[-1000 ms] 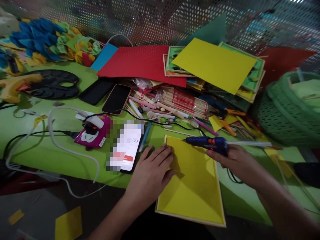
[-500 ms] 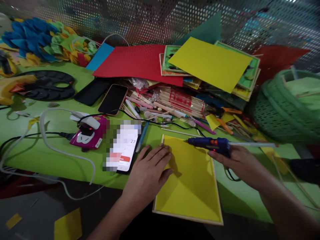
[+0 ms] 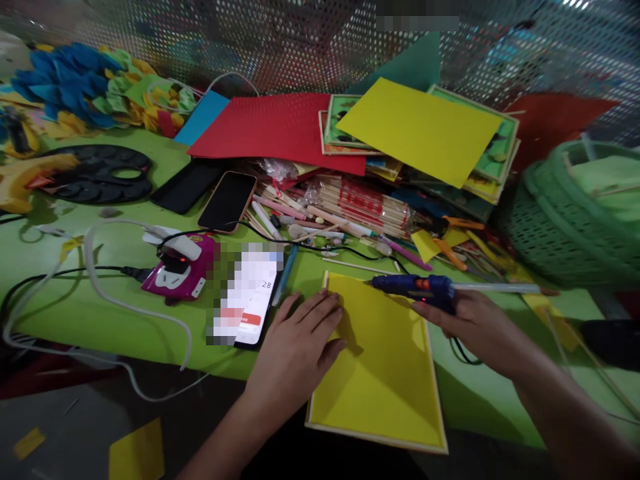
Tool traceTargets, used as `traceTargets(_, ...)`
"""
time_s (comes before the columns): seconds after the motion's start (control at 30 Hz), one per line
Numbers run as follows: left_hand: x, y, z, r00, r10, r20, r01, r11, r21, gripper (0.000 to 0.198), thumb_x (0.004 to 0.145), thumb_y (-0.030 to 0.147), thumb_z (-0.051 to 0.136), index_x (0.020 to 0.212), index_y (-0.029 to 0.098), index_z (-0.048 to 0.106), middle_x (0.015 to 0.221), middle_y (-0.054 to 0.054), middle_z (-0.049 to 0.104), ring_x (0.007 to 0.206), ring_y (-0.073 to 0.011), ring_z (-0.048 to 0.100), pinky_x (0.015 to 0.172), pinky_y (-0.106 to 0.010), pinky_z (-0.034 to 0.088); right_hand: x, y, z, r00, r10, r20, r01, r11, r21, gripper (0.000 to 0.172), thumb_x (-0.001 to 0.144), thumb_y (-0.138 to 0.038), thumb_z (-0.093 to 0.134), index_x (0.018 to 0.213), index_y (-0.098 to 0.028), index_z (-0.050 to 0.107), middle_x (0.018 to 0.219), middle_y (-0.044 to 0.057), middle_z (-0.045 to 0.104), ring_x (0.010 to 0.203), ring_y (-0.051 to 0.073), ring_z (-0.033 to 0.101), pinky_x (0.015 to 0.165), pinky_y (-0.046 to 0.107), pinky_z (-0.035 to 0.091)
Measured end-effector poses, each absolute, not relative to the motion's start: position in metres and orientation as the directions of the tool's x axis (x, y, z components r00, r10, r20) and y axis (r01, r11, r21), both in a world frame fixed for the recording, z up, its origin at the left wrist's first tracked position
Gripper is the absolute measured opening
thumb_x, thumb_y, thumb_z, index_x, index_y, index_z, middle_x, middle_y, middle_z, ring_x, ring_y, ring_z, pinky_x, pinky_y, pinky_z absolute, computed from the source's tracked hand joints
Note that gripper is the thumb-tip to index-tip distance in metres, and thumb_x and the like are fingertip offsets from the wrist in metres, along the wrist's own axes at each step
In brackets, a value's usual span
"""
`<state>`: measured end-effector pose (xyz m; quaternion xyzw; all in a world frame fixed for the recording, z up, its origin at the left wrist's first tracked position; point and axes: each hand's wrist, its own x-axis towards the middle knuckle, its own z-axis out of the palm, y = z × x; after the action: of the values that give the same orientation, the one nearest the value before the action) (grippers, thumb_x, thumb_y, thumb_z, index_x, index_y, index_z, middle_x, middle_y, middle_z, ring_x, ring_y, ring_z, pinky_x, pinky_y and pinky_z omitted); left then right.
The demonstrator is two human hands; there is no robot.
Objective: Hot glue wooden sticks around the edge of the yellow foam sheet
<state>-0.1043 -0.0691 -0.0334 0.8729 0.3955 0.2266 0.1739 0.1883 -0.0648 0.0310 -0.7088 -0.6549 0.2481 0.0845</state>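
The left grip [image 3: 305, 337] was a bare hand with slender fingers, joined to a slim, uncovered forearm [image 3: 240, 423] towards 7 o'clock. The right grip [image 3: 470, 322] was likewise bare, its wrist and forearm uncovered as far as the edge of view near 4 o'clock. A black patch [image 3: 345, 457] at 6 o'clock was too dim to identify as clothing.

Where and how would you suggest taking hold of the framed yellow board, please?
Probably by the near edge of the yellow board, from the person's side, pinching above and below: it seems to jut past the green table, while the left hand rests at the left rim and the glue gun tip is near the far edge.
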Motion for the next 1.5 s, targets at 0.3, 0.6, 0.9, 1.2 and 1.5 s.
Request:
traceTargets(0.3,-0.104,-0.07,-0.034,0.586,0.765,0.268,0.609,-0.634,0.476,0.034,0.103,0.035,0.05,0.131,0.021,0.061,0.147,-0.002,0.061,0.139,-0.0221,0.053,0.116,-0.05,0.037,0.186,-0.062,0.03,0.002,0.969,-0.248,0.894,-0.113,-0.434,0.055,0.085,-0.07,0.053,0.056,-0.023,0.053,0.051,0.0,0.05,0.051,0.018,0.046,0.052,0.031,0.037)
traceTargets(0.6,-0.105,-0.068,-0.035,0.583,0.761,0.285,0.614,-0.642,0.46,0.038,0.102,0.033,0.052,0.138,0.022,0.058,0.147,-0.005,0.06,0.137,-0.0235,0.055,0.116,-0.049,0.039,0.201,-0.075,0.037,0.08,0.968,-0.239,0.896,-0.174,-0.407,0.054,0.085,-0.067,0.055,0.054,-0.023,0.051,0.048,0.0,0.047,0.05,0.018,0.047,0.051,0.031,0.037)
traceTargets(0.9,-0.091,-0.074,-0.021,0.697,0.676,0.24,0.563,-0.723,0.4,0.045,0.102,0.04,0.051,0.143,0.022,0.053,0.152,-0.005,0.055,0.146,-0.023,0.044,0.124,-0.049,0.031,0.199,-0.073,0.035,0.006,0.981,-0.195,0.895,-0.092,-0.436,0.054,0.087,-0.065,0.054,0.052,-0.024,0.049,0.048,0.0,0.046,0.052,0.019,0.049,0.05,0.03,0.039)
traceTargets(1.2,-0.082,-0.071,-0.037,0.737,0.651,0.183,0.515,-0.716,0.471,0.045,0.102,0.045,0.05,0.142,0.024,0.054,0.152,-0.001,0.056,0.146,-0.0212,0.044,0.125,-0.047,0.028,0.188,-0.065,0.029,-0.044,0.983,-0.177,0.883,-0.044,-0.466,0.047,0.089,-0.06,0.056,0.059,-0.025,0.06,0.047,-0.001,0.047,0.057,0.022,0.057,0.056,0.031,0.046)
traceTargets(1.5,-0.085,-0.07,-0.039,0.718,0.657,0.228,0.499,-0.715,0.49,0.04,0.101,0.042,0.055,0.136,0.025,0.059,0.148,0.0,0.06,0.142,-0.0193,0.049,0.124,-0.045,0.031,0.199,-0.072,0.037,0.018,0.969,-0.247,0.899,-0.124,-0.421,0.049,0.087,-0.064,0.055,0.063,-0.021,0.061,0.061,0.002,0.061,0.06,0.021,0.056,0.056,0.031,0.044)
